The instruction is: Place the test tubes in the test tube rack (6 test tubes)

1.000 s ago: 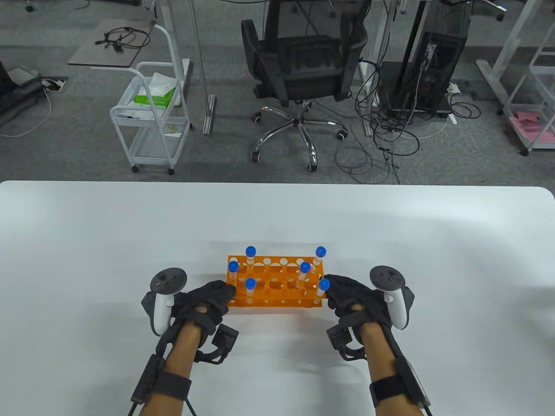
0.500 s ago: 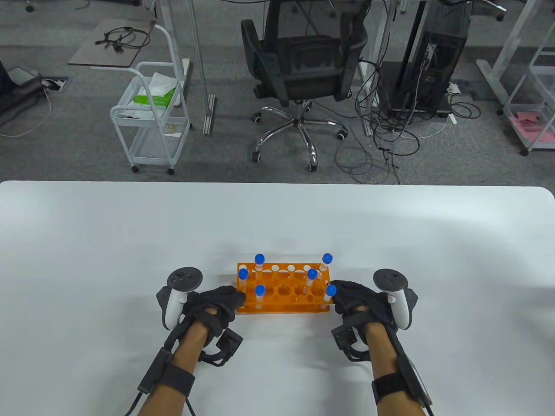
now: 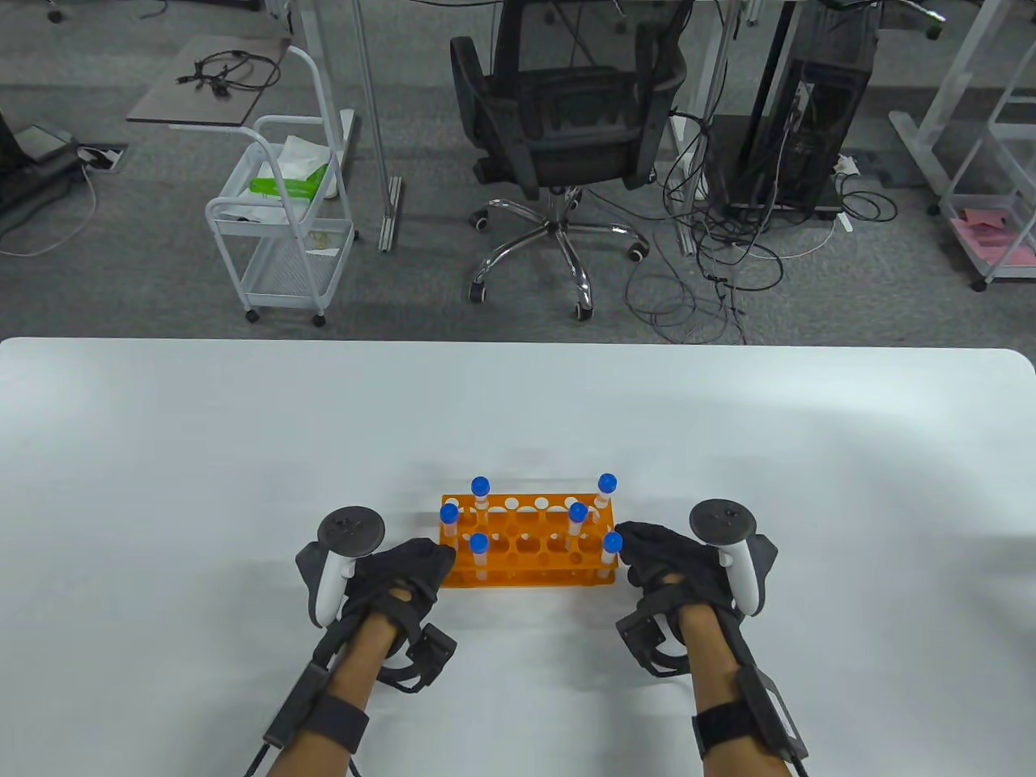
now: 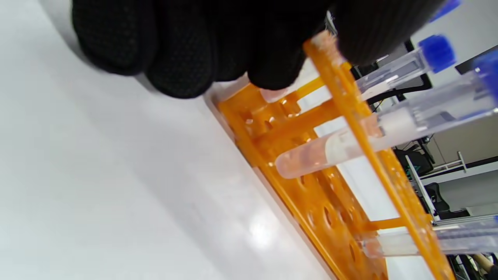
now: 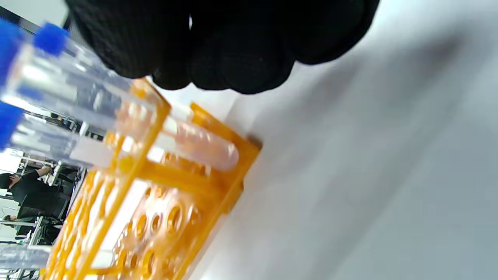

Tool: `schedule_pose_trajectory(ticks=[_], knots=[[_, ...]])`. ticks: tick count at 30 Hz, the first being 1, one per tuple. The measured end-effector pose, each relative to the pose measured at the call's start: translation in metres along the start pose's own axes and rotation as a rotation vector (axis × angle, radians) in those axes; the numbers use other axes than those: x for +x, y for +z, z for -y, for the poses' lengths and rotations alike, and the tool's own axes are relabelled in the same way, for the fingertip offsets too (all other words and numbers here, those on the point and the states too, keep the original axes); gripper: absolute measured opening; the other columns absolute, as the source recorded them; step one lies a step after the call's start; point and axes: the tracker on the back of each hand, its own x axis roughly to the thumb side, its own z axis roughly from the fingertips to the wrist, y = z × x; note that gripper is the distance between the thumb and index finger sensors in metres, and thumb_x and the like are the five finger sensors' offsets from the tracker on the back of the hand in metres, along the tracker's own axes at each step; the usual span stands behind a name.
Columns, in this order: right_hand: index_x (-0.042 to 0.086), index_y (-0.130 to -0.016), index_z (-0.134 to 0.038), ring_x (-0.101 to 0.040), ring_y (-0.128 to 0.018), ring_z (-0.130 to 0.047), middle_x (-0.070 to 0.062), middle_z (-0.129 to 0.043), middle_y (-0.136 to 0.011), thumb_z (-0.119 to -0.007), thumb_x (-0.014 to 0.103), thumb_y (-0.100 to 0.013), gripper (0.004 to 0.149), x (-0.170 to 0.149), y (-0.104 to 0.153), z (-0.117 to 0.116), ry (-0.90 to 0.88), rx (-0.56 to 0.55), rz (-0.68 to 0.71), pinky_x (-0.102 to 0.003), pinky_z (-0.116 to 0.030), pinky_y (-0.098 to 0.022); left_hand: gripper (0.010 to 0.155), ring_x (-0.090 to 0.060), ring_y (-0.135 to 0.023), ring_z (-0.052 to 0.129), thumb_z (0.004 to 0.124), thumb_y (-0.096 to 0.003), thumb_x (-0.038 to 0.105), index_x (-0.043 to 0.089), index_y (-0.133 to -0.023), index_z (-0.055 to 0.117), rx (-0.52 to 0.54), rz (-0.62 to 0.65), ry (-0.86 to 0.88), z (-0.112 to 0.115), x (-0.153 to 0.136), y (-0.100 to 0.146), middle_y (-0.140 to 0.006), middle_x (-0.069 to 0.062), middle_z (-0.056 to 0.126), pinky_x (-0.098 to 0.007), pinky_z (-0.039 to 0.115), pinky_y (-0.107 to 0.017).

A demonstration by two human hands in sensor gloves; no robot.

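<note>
An orange test tube rack (image 3: pixel 526 558) stands on the white table (image 3: pixel 518 405) near its front edge, holding several clear tubes with blue caps (image 3: pixel 481 485). My left hand (image 3: pixel 409 562) grips the rack's left end and my right hand (image 3: pixel 647 550) grips its right end. In the left wrist view my gloved fingers (image 4: pixel 186 46) close over the rack's top plate (image 4: pixel 350 112), beside a capped tube (image 4: pixel 350 144). In the right wrist view my fingers (image 5: pixel 233 46) rest on the rack's end (image 5: pixel 186 163), next to a tube (image 5: pixel 194 144).
Beyond the table's far edge are a black office chair (image 3: pixel 566 121), a white wire cart (image 3: pixel 283 218), a computer tower (image 3: pixel 801 113) and loose cables on the floor (image 3: pixel 704 275).
Both hands have shifted the rack to the right and toward the table's front edge, still gripping its two ends. In the last half second it barely moved.
</note>
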Motion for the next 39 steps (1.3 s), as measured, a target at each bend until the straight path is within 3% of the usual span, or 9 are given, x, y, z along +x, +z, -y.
schedule_pose_trajectory(ticks=[5, 7, 10, 13, 17, 22, 25, 30, 39], knots=[[0.036, -0.091, -0.078, -0.027, -0.08, -0.088, 0.005, -0.078, -0.098, -0.08, 0.051, -0.044, 0.049, 0.014, 0.028, 0.035, -0.014, -0.191, 0.123, -0.046, -0.078, -0.054, 0.061, -0.04, -0.082, 0.082, 0.072, -0.0442, 0.053, 0.015, -0.093, 0.075, 0.125, 0.019, -0.02, -0.03, 0.011, 0.036, -0.101, -0.024, 0.069, -0.055, 0.075, -0.055], [0.034, -0.092, -0.077, -0.029, -0.085, -0.083, 0.004, -0.075, -0.1, -0.079, 0.053, -0.044, 0.052, 0.021, 0.043, 0.044, -0.059, -0.226, 0.183, -0.049, -0.075, -0.059, 0.065, -0.044, -0.088, 0.074, 0.074, -0.0439, 0.051, 0.014, -0.097, 0.069, 0.161, 0.123, -0.045, -0.031, 0.023, 0.053, -0.105, -0.025, 0.061, -0.059, 0.069, -0.06], [0.031, -0.095, -0.072, -0.033, -0.094, -0.071, 0.001, -0.068, -0.104, -0.075, 0.057, -0.043, 0.058, 0.034, 0.076, 0.047, -0.077, -0.271, 0.319, -0.051, -0.065, -0.067, 0.072, -0.043, -0.1, 0.057, 0.072, -0.0448, 0.056, 0.022, -0.105, 0.051, 0.098, 0.297, -0.224, -0.016, 0.047, 0.088, -0.113, -0.021, 0.043, -0.061, 0.057, -0.068], [0.028, -0.1, -0.063, -0.035, -0.098, -0.065, -0.001, -0.061, -0.108, -0.075, 0.059, -0.042, 0.066, 0.04, 0.103, 0.037, -0.077, -0.227, 0.426, -0.05, -0.063, -0.07, 0.079, -0.042, -0.106, 0.042, 0.07, -0.0443, 0.061, 0.028, -0.108, 0.036, 0.17, 0.368, -0.375, -0.003, 0.066, 0.116, -0.117, -0.017, 0.03, -0.065, 0.046, -0.072], [0.025, -0.106, -0.043, -0.041, -0.104, -0.05, -0.006, -0.045, -0.114, -0.073, 0.065, -0.041, 0.082, 0.04, 0.131, 0.014, -0.014, -0.094, 0.534, -0.054, -0.054, -0.072, 0.085, -0.041, -0.109, 0.027, 0.069, -0.0443, 0.062, 0.03, -0.107, 0.023, 0.214, 0.405, -0.42, 0.008, 0.076, 0.136, -0.118, -0.012, 0.016, -0.067, 0.035, -0.073], [0.033, -0.109, -0.024, -0.043, -0.11, -0.024, -0.001, -0.027, -0.119, -0.064, 0.076, -0.038, 0.092, 0.029, 0.133, -0.02, 0.146, 0.019, 0.606, -0.063, -0.039, -0.073, 0.086, -0.038, -0.107, 0.008, 0.069, -0.044, 0.064, 0.038, -0.103, 0.012, 0.134, 0.404, -0.364, 0.024, 0.057, 0.133, -0.114, -0.009, 0.0, -0.068, 0.026, -0.074], [0.035, -0.108, -0.015, -0.044, -0.108, -0.006, 0.0, -0.013, -0.119, -0.062, 0.079, -0.038, 0.096, 0.028, 0.128, -0.034, 0.164, 0.161, 0.572, -0.07, -0.027, -0.07, 0.086, -0.036, -0.105, 0.0, 0.069, -0.044, 0.064, 0.041, -0.1, 0.008, 0.016, 0.356, -0.366, 0.027, 0.047, 0.124, -0.111, -0.006, -0.006, -0.067, 0.02, -0.074], [0.04, -0.104, -0.004, -0.041, -0.103, 0.008, 0.003, -0.001, -0.116, -0.058, 0.084, -0.034, 0.099, 0.024, 0.124, -0.037, 0.297, 0.06, 0.567, -0.072, -0.019, -0.067, 0.087, -0.033, -0.103, -0.007, 0.069, -0.0439, 0.064, 0.045, -0.097, 0.004, 0.021, 0.365, -0.39, 0.028, 0.047, 0.122, -0.108, -0.003, -0.012, -0.067, 0.013, -0.073], [0.04, -0.098, 0.006, -0.041, -0.096, 0.017, 0.001, 0.011, -0.111, -0.057, 0.085, -0.033, 0.101, 0.019, 0.123, -0.041, 0.351, 0.074, 0.573, -0.073, -0.013, -0.063, 0.088, -0.03, -0.098, -0.017, 0.07, -0.0437, 0.065, 0.047, -0.095, 0.0, -0.034, 0.35, -0.384, 0.037, 0.042, 0.111, -0.105, -0.001, -0.018, -0.066, 0.0, -0.068]])
